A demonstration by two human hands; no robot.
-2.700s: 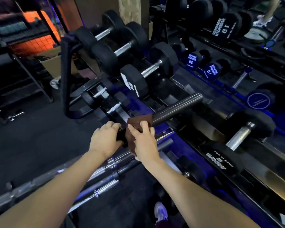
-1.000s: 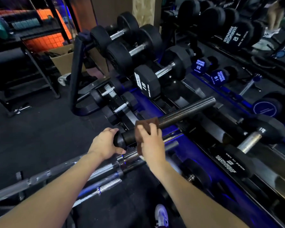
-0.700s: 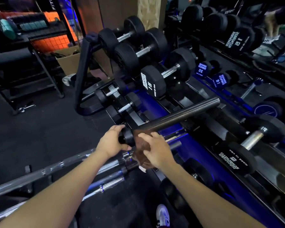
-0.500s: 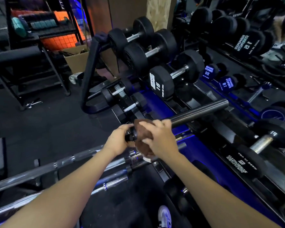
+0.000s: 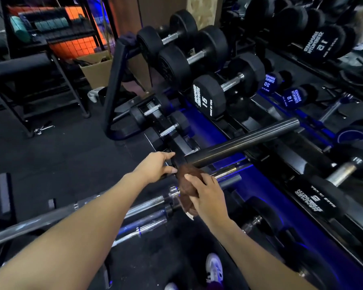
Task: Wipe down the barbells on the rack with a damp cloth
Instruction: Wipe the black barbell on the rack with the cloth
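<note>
A thick dark barbell sleeve (image 5: pixel 241 141) juts up to the right from the rack. My left hand (image 5: pixel 155 167) grips its black collar at the near end. My right hand (image 5: pixel 208 193) holds a bunched brown cloth (image 5: pixel 187 181) just below that collar, off the sleeve, over the ends of the lower bars. Two chrome barbells (image 5: pixel 134 208) lie below, running left.
Black dumbbells (image 5: pixel 210 95) marked 15 and 20 fill the blue-lit rack (image 5: pixel 258 185) ahead and to the right. A black rack frame (image 5: pixel 113 84), a cardboard box (image 5: pixel 96 70) and a bench stand at the left. My shoe (image 5: pixel 214 268) is on the dark floor.
My right hand has drawn the cloth down along the sleeve to the collar and then off it, below the bar. My left hand has kept its hold on the collar.
</note>
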